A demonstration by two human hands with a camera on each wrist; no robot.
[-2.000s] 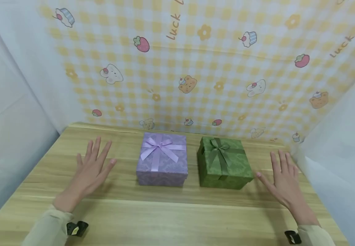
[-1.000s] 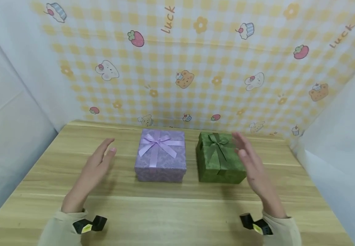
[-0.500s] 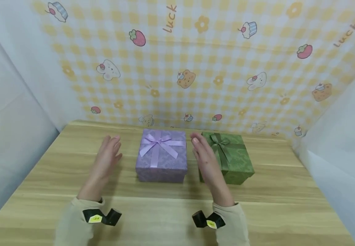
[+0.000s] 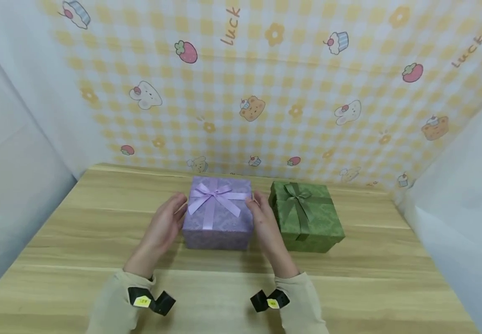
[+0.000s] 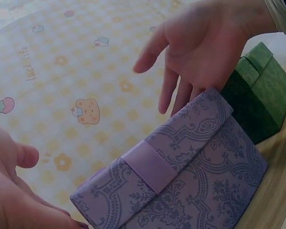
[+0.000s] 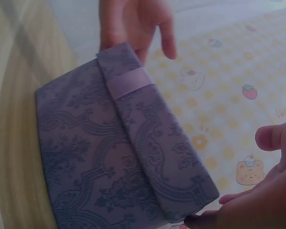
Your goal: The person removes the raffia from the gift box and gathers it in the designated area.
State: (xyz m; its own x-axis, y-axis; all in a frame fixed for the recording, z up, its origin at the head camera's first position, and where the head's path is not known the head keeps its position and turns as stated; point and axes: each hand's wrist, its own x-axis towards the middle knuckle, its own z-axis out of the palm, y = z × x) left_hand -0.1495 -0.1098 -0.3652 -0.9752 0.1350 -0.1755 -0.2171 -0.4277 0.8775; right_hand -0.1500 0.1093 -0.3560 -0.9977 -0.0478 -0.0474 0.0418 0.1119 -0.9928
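Observation:
A purple patterned gift box (image 4: 220,239) with a lilac ribbon bow (image 4: 213,195) on its lid rests on the wooden table between both hands. My left hand (image 4: 163,227) is at its left side, fingers nearly straight beside the wall. On the opposite side my right hand (image 4: 268,227) has its thumb at the lid's right edge, and its other fingers reach down into the gap between the boxes. In the left wrist view, the right hand's fingertips (image 5: 169,98) pass behind the lid. The lid (image 6: 148,129) sits fully down on the box in the right wrist view.
Just right of the right hand stands a green gift box (image 4: 309,218) with a dark green bow. Behind the wooden table (image 4: 207,297) hangs a yellow checked cloth (image 4: 224,83) with cartoon prints. White fabric (image 4: 15,116) flanks the table on the left and right.
Both hands have moved inward from wide apart to the two sides of the purple box. The right hand has crossed leftward over the green box. Both boxes have stayed in place.

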